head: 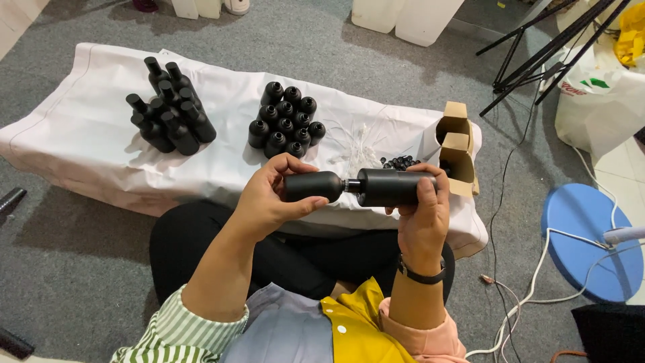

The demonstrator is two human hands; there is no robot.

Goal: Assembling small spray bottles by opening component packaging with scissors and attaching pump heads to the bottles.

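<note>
Even, soft overhead lighting; sharp focus throughout; faint shadows on the white cloth (87,128) (slight wide-angle edge distortion).

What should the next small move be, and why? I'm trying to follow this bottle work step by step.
Probably a small push or twist to bring the two black bottles together. The left hand holds the smaller black bottle, the right hand holds the larger black bottle, both lying sideways and lined up neck to neck, with only a narrow neck showing between them.
</note>
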